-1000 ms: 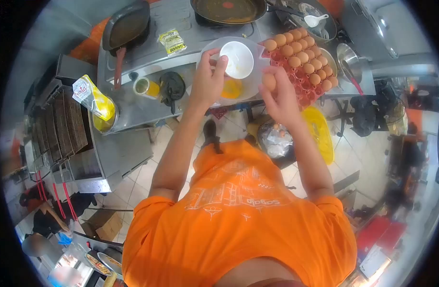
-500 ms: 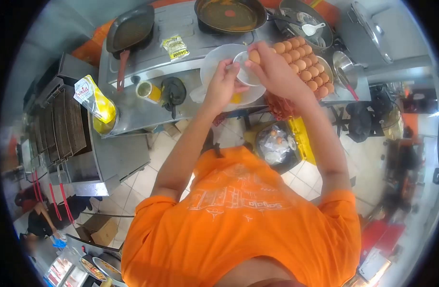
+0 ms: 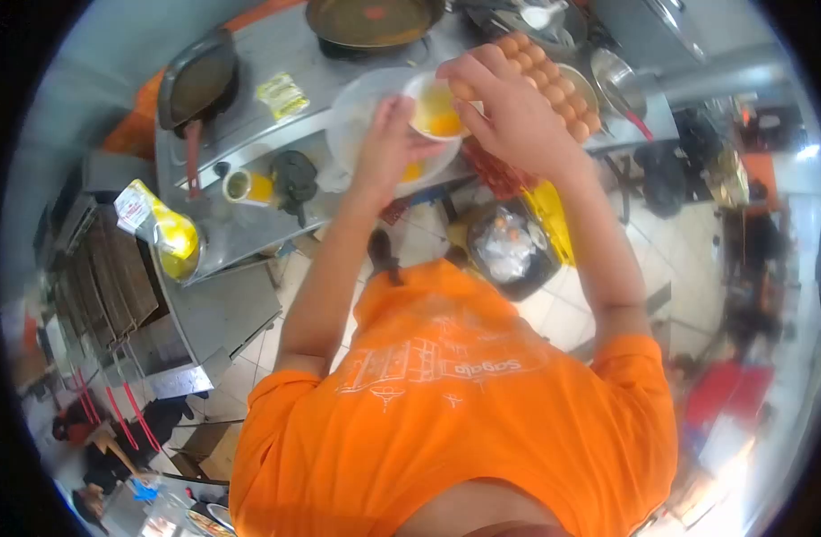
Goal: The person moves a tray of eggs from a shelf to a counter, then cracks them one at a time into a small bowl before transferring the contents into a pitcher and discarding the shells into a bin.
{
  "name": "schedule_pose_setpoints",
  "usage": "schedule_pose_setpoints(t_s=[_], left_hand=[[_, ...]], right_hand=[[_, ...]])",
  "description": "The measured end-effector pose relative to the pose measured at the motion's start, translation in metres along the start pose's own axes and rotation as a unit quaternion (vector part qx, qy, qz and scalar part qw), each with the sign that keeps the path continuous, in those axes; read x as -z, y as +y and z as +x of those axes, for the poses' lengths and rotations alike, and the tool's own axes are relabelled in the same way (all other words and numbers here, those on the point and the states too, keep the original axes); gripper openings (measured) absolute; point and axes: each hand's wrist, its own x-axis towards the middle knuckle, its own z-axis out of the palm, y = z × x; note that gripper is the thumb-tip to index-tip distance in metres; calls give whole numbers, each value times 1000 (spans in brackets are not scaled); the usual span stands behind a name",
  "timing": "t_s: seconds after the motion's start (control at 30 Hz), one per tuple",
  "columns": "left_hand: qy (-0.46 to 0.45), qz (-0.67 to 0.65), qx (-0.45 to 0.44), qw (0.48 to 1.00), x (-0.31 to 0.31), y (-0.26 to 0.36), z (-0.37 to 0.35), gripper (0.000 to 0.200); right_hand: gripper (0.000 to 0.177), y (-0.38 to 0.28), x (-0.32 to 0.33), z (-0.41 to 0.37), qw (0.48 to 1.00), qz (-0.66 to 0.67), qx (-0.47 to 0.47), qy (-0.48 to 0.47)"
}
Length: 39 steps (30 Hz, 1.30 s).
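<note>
In my left hand [image 3: 393, 143] is a small white bowl [image 3: 436, 109], tilted so that orange-yellow egg shows inside. My right hand [image 3: 504, 103] is closed around a brown egg [image 3: 462, 90] at the bowl's right rim. Beneath the small bowl stands a large translucent bowl [image 3: 343, 134], with some yellow visible near its lower edge. A tray of brown eggs [image 3: 554, 89] lies just right of my right hand.
Pans [image 3: 375, 20] and a yellow-white packet [image 3: 283, 96] lie on the stove top. A jar [image 3: 248, 187], a black item [image 3: 293, 179] and an oil pouch [image 3: 164, 224] stand left. Below the counter is a lined bin [image 3: 509, 246]. Another person's arm [image 3: 115, 447] shows lower left.
The view has shifted, so the counter items sit further left. The small bowl now shows egg in it and is tipped toward me. The right hand still has a brown egg.
</note>
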Motion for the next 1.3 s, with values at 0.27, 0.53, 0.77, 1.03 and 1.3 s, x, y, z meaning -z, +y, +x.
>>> schedule_pose_setpoints(t_s=[0.27,0.53,0.77,1.03,1.3], left_hand=[[17,-123,12,992,13,13,-1,46],[154,114,-88,978,53,33,-3,48],[186,525,-123,821,42,28,-11,48],[195,589,-193,760,30,19,-22,48],[208,480,-195,829,45,23,-17,49]], right_hand=[[33,41,-55,-203,945,83,-308,70],[34,117,-130,-378,846,-113,-519,46],[40,161,-47,-201,877,-92,-366,298],[41,210,-38,-172,885,-125,-400,203],[36,29,-57,-90,861,384,-320,93]])
